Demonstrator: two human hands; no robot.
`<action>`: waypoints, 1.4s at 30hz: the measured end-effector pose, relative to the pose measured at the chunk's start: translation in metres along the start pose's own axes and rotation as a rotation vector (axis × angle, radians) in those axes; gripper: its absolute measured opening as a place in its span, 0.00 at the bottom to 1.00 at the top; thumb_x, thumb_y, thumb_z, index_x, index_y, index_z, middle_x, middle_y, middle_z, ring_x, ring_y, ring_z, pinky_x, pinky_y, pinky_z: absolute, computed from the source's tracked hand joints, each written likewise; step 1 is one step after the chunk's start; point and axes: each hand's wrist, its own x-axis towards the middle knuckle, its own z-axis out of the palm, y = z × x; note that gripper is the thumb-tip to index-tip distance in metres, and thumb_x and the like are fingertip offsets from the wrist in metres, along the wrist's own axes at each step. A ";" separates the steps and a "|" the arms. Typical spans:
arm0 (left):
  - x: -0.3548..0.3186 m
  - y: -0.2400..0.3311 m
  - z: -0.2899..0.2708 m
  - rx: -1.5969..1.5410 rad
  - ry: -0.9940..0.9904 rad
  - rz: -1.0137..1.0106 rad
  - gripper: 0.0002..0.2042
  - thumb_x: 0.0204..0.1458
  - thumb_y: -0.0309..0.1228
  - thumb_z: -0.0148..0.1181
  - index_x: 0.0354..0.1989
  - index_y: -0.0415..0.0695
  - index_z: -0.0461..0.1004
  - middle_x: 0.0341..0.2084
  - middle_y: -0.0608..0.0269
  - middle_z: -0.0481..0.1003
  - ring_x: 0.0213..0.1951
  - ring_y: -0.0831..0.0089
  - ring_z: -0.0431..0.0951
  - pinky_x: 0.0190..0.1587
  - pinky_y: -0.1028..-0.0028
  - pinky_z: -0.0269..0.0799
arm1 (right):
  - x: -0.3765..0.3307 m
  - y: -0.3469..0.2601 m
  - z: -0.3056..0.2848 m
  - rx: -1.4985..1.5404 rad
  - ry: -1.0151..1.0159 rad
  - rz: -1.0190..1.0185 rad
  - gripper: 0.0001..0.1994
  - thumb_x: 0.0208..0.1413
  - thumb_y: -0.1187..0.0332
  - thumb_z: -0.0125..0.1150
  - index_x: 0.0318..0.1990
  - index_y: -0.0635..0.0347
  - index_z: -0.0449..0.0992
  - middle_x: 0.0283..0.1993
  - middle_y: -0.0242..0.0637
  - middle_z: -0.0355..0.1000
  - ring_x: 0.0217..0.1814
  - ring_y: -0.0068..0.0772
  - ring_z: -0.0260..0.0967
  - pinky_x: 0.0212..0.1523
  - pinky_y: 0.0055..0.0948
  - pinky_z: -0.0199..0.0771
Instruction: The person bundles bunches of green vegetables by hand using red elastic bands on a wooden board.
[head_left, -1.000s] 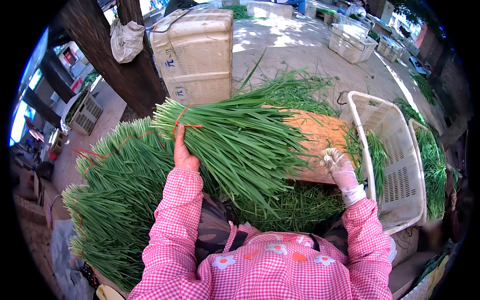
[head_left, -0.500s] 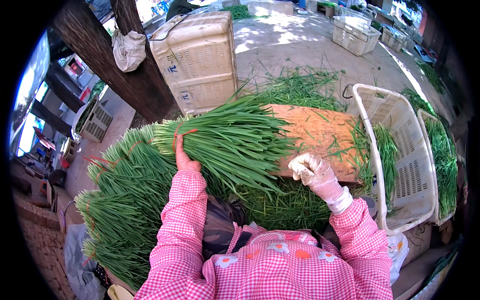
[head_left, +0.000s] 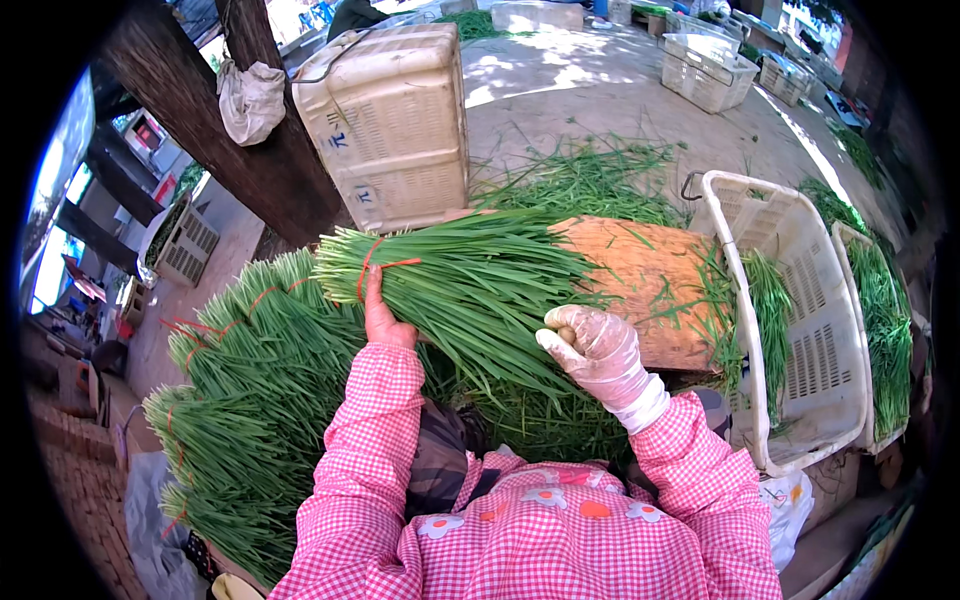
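My bare left hand (head_left: 388, 318) is closed round a bunch of garlic chives (head_left: 470, 280), near its pale cut ends. A red band (head_left: 372, 268) circles this bunch there. The long green leaves fan out to the right over a wooden board (head_left: 650, 290). My right hand (head_left: 595, 350), in a soiled white glove, is closed, its fingers curled beside the leaf tips; nothing shows in it. More banded chive bunches (head_left: 240, 430) lie piled at my left, under and beside the held one.
A white plastic crate (head_left: 820, 400) with some chives stands at the right, another full of chives (head_left: 880, 330) beyond it. Stacked crates (head_left: 390, 130) stand ahead, by a tree trunk (head_left: 230, 130). Loose leaves (head_left: 590, 180) litter the ground behind the board and the space below my hands.
My right hand has moved left, up to the leaf tips of the held bunch. The bunch has shifted slightly right and lower with my left hand still on it.
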 end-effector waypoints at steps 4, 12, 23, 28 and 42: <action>-0.001 -0.004 0.004 -0.030 -0.017 -0.063 0.26 0.44 0.43 0.66 0.50 0.44 0.70 0.49 0.56 0.72 0.50 0.56 0.71 0.54 0.52 0.65 | 0.007 0.008 0.011 -0.342 -0.040 -0.108 0.10 0.49 0.63 0.62 0.33 0.58 0.72 0.25 0.38 0.72 0.25 0.43 0.70 0.27 0.37 0.70; -0.002 -0.010 0.005 -0.023 -0.063 -0.012 0.25 0.46 0.42 0.65 0.50 0.43 0.69 0.48 0.56 0.72 0.49 0.57 0.72 0.55 0.54 0.66 | 0.010 -0.026 0.024 -0.041 -0.164 -0.273 0.04 0.50 0.66 0.58 0.29 0.54 0.71 0.22 0.35 0.69 0.24 0.39 0.69 0.24 0.34 0.67; 0.001 -0.005 0.007 -0.048 -0.006 -0.019 0.22 0.48 0.42 0.63 0.49 0.45 0.71 0.46 0.57 0.74 0.48 0.58 0.73 0.54 0.53 0.67 | -0.036 -0.051 0.010 0.548 -0.965 0.005 0.17 0.55 0.65 0.55 0.50 0.61 0.68 0.37 0.38 0.74 0.36 0.37 0.72 0.38 0.29 0.72; -0.007 0.000 0.006 -0.035 0.022 0.022 0.26 0.47 0.44 0.63 0.52 0.45 0.68 0.50 0.55 0.70 0.51 0.54 0.70 0.54 0.50 0.65 | -0.009 -0.006 -0.030 0.415 -0.611 0.419 0.08 0.57 0.67 0.53 0.40 0.62 0.71 0.29 0.36 0.70 0.30 0.25 0.65 0.36 0.26 0.67; -0.015 -0.011 0.014 -0.009 -0.024 -0.059 0.25 0.45 0.46 0.65 0.50 0.46 0.70 0.48 0.58 0.72 0.49 0.56 0.71 0.54 0.51 0.65 | 0.002 0.017 -0.011 0.227 -0.082 0.477 0.13 0.51 0.68 0.62 0.43 0.64 0.72 0.30 0.36 0.71 0.27 0.25 0.64 0.33 0.27 0.68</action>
